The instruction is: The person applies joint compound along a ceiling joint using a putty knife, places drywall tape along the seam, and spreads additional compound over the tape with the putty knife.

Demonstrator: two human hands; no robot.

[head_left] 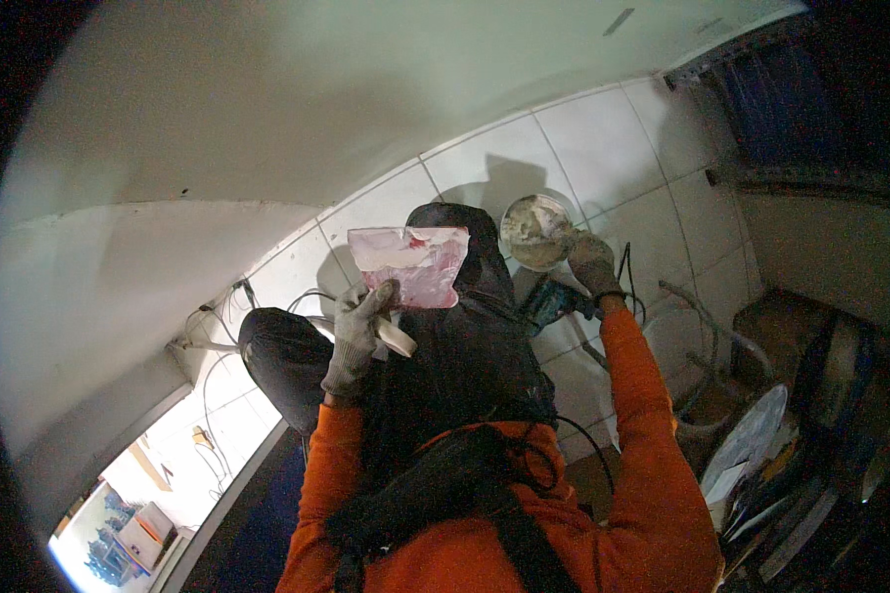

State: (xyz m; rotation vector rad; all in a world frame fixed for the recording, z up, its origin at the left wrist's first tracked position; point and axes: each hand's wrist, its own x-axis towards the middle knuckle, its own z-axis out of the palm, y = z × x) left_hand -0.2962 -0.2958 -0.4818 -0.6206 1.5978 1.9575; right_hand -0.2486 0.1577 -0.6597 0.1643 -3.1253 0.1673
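My left hand (354, 334), in a pale work glove, grips a flat pinkish plate (420, 285) by its lower left corner, thumb on top. White paste is smeared across the plate's upper part, with red marks at its top edge. A pale curved strip (397, 338) juts out beside the left hand; whether it belongs to the plate cannot be made out. My gloved right hand (591, 263) is at the right edge of a round white bowl (503, 237) holding greyish-white paste (536, 221). Its fingers look curled, and anything in them is hidden.
A teal and dark power tool (552, 302) lies on the tiled floor (603, 148) below the bowl. My dark-clothed knees (279, 348) are beneath my hands. A pale wall (218, 128) rises ahead. Cables, a curved pipe (730, 341) and piled items (752, 445) are at right.
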